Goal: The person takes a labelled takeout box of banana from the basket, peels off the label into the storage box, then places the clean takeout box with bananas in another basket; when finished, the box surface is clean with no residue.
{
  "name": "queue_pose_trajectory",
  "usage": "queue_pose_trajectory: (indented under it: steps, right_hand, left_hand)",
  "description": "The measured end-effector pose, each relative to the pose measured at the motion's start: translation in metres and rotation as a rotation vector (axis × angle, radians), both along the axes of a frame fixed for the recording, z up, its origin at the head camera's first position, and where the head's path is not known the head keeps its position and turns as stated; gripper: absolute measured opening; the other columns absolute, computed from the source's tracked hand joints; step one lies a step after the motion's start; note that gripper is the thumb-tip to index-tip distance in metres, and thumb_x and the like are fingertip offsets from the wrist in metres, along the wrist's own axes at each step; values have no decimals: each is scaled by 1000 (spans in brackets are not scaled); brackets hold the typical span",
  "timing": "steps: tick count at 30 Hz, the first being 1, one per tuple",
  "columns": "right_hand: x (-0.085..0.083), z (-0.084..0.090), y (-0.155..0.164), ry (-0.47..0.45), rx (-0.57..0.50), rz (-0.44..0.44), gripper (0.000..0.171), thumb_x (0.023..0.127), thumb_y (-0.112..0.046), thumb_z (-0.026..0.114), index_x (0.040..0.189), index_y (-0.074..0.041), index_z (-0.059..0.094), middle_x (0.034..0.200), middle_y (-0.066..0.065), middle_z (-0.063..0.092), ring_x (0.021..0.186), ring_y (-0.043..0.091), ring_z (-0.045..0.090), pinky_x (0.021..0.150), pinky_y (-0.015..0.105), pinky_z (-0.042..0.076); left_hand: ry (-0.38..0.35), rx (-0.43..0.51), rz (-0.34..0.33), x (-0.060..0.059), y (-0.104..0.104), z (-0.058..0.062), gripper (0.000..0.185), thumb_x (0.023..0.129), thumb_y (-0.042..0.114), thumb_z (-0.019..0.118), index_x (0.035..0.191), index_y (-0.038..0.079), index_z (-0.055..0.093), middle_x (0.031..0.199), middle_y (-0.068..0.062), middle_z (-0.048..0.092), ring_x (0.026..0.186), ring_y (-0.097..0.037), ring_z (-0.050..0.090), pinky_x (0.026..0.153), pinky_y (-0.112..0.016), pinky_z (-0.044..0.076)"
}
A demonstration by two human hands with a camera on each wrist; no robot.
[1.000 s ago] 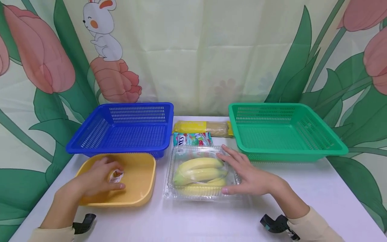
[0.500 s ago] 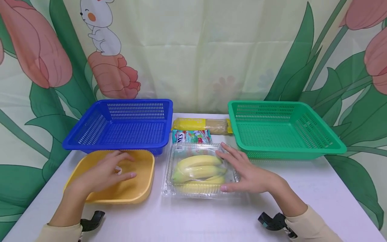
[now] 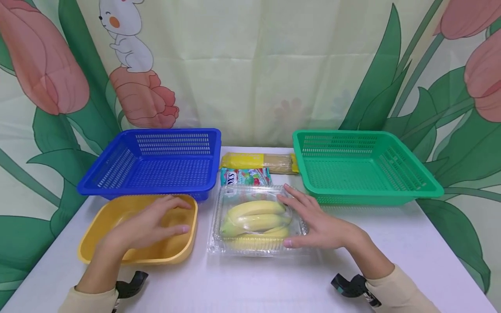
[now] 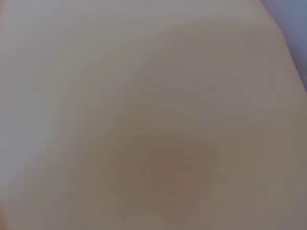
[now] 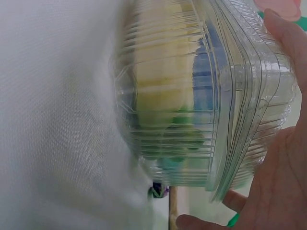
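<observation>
My left hand (image 3: 150, 224) is over the yellow basin (image 3: 103, 219), fingers and thumb spread loosely, with nothing visible between them. Whatever lies under its palm is hidden. The left wrist view is a blur filled by a close surface. A clear plastic clamshell box (image 3: 258, 248) of bananas (image 3: 256, 213) stands on the table, lid down. Along its right side rests my right hand (image 3: 318, 224), with straight, spread fingers on the lid and the thumb at the front. The right wrist view shows that hand (image 5: 283, 167) against the ribbed box (image 5: 201, 96).
A blue basket (image 3: 172, 174) stands behind the basin, a green one (image 3: 364, 174) at the back right. Behind the box lie a candy bag (image 3: 246, 176) and a yellow-ended pack of noodles (image 3: 258, 162). A printed curtain (image 3: 250, 78) closes off the back.
My left hand has shifted right over the basin. A small wrapped piece, visible by its fingers before, is out of sight now. My right hand stays on the box.
</observation>
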State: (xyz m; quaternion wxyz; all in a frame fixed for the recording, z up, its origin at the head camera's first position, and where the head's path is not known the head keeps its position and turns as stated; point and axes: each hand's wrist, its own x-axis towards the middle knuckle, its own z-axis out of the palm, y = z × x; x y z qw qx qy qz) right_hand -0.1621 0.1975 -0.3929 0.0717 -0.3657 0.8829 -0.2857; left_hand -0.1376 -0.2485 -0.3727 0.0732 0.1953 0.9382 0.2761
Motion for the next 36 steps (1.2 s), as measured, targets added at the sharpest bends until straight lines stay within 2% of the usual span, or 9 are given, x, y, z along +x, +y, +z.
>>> queue_pose_trajectory:
  steps: [6, 10, 14, 20, 26, 31, 36]
  right_hand:
    - [0, 1, -1, -12, 5, -9, 97, 87, -56, 76, 163, -34, 21, 173, 5, 3, 154, 42, 9, 106, 79, 30]
    - [2, 0, -1, -23, 0, -14, 97, 86, -55, 77, 163, -31, 22, 173, 1, 1, 154, 43, 9, 106, 79, 31]
    - [2, -1, 0, -30, -10, -19, 98, 86, -54, 77, 163, -32, 22, 173, -2, -1, 153, 42, 9, 105, 79, 31]
    - [3, 0, 2, -26, -24, -23, 97, 87, -53, 77, 163, -35, 21, 173, -1, -1, 153, 43, 9, 105, 79, 31]
    - [3, 0, 2, -34, -40, -20, 96, 87, -51, 78, 163, -33, 22, 173, 1, 0, 152, 43, 10, 104, 78, 32]
    - [2, 0, 0, -51, -52, 0, 97, 87, -49, 79, 164, -27, 23, 173, 1, -1, 152, 43, 10, 104, 78, 33]
    - [1, 1, 0, -78, -49, -8, 99, 86, -49, 79, 164, -27, 22, 173, 0, -7, 153, 45, 6, 103, 80, 32]
  left_hand:
    - [-14, 15, -28, -4, 13, -4, 58, 91, 57, 71, 135, 21, 61, 136, 3, 59, 133, -29, 51, 111, -59, 43]
    - [-12, -37, -10, -4, 20, -2, 65, 88, 60, 73, 137, 21, 59, 135, 1, 60, 131, -29, 51, 108, -64, 42]
    - [28, -93, -6, -1, 27, 2, 68, 87, 65, 71, 139, 24, 58, 135, 0, 58, 130, -27, 51, 106, -68, 39]
    - [64, -107, 5, -2, 37, 4, 69, 86, 66, 72, 141, 28, 57, 134, 1, 53, 124, -26, 50, 100, -60, 49]
    - [60, -86, -27, -5, 48, 4, 80, 84, 71, 69, 147, 23, 54, 143, -2, 51, 130, -28, 48, 105, -57, 49]
    - [47, -88, -34, -3, 49, 3, 85, 85, 72, 67, 151, 21, 49, 151, -4, 48, 137, -30, 46, 109, -58, 46]
    - [21, 14, -93, -1, 47, 3, 77, 92, 62, 67, 154, 20, 46, 154, -2, 49, 139, -31, 48, 111, -56, 44]
